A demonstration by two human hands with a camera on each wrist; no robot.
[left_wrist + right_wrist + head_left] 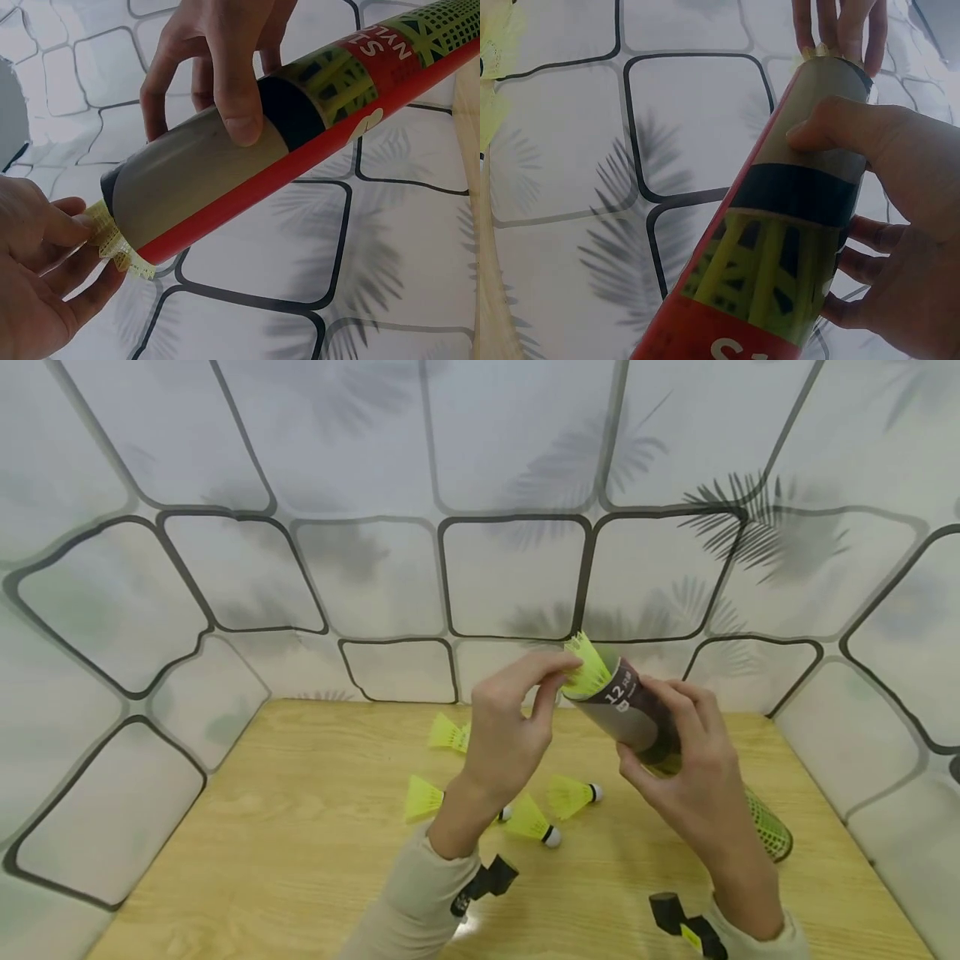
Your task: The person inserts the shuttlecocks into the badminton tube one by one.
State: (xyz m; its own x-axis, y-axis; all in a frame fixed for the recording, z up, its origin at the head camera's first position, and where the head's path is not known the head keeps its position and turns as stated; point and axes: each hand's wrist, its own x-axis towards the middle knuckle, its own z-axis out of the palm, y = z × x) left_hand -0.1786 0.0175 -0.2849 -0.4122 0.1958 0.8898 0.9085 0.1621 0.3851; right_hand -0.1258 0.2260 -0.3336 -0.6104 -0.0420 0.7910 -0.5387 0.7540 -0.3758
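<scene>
My right hand (693,760) grips a shuttlecock tube (637,714) near its upper end, thumb on one side and fingers on the other. The tube is tilted, its mouth up and to the left, its lower end toward the table at right. At the mouth, my left hand (513,714) pinches the skirt of a yellow shuttlecock (588,667), which sits partly inside the tube. In the left wrist view the skirt (120,244) sticks out between thumb and fingers. That shuttlecock's cork is hidden in the tube. Through the clear section, more yellow skirts (765,262) show inside.
Several yellow shuttlecocks lie on the wooden table (300,843): one toward the back (447,733), one at left (422,799), others near the middle (572,796), partly behind my left wrist. Patterned white cloth walls (375,577) stand at the back and sides.
</scene>
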